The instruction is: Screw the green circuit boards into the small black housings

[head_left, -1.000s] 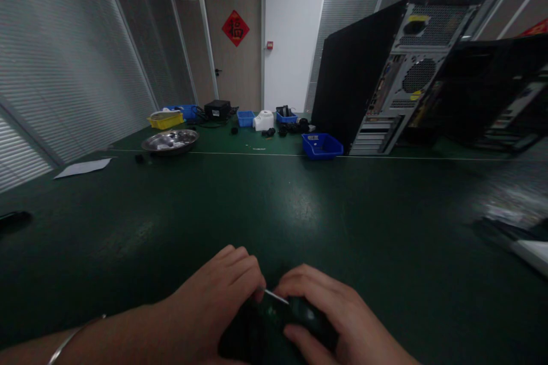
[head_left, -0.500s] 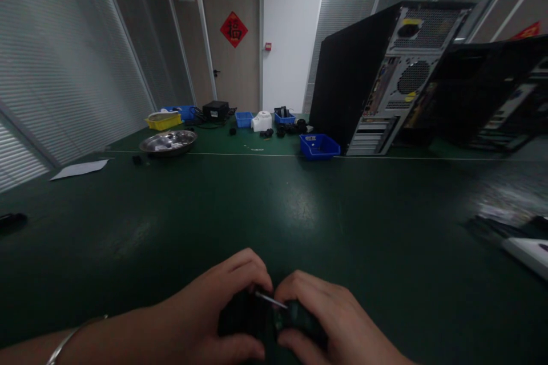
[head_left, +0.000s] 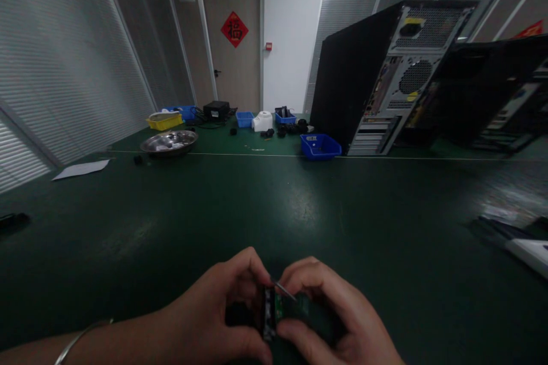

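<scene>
My left hand (head_left: 218,308) is closed around a small dark part (head_left: 268,313) whose visible edge is whitish and uneven. Against it, my right hand (head_left: 338,308) pinches a small green circuit board (head_left: 279,307) between thumb and fingers. A thin metal strip (head_left: 285,291) slants over the top of the board, from my left fingertip towards my right fingers. The two parts lie side by side, close together, low over the table. My palms and fingers hide most of both, and whether they are joined I cannot tell.
On the green table (head_left: 240,199) stand a metal bowl (head_left: 169,142), a blue bin (head_left: 320,147) and a tall black computer case (head_left: 355,68). A sheet of paper (head_left: 81,170) lies at the left. At the right edge is a white object (head_left: 531,254).
My hands have tilted and my right fingers have lifted a little. The dark part's whitish edge and the green board now show between them, and the metal strip has shifted up and right.
</scene>
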`<state>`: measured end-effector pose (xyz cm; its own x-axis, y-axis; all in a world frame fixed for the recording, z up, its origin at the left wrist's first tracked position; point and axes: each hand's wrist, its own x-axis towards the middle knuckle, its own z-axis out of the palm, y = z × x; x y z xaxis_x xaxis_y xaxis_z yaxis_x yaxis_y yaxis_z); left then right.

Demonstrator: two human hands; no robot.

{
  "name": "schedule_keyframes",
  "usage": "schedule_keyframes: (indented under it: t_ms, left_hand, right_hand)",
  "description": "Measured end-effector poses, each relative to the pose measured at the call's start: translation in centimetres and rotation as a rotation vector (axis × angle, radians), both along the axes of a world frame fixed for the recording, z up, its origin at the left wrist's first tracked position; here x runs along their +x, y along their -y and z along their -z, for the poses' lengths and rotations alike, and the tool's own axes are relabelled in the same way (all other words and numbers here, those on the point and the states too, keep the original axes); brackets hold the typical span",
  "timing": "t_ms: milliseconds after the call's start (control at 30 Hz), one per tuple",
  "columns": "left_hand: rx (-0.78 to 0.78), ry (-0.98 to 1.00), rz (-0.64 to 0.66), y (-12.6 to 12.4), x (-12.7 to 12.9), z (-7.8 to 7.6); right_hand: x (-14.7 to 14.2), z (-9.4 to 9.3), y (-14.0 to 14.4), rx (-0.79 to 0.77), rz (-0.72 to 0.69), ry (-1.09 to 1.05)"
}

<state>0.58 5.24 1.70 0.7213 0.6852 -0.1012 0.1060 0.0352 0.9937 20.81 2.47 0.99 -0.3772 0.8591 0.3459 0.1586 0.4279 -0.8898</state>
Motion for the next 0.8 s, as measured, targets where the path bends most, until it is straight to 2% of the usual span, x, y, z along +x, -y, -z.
schedule_keyframes:
  t_ms: [267,500,800]
  left_hand:
    - [0.098,-0.102,-0.008,0.16,0.04,0.04]
    - [0.102,-0.089,-0.015,0.22,0.14,-0.24]
    - [-0.051,0.053,-0.003,0.46,0.09,0.1]
  right_hand:
    - [-0.17,-0.31,-0.06,0.011,-0.036,0.039]
    - [-0.21,-0.03,-0.08,0.061,-0.075,0.059]
    - [-0.28,-0.05,-0.18,0.093,-0.091,0.066]
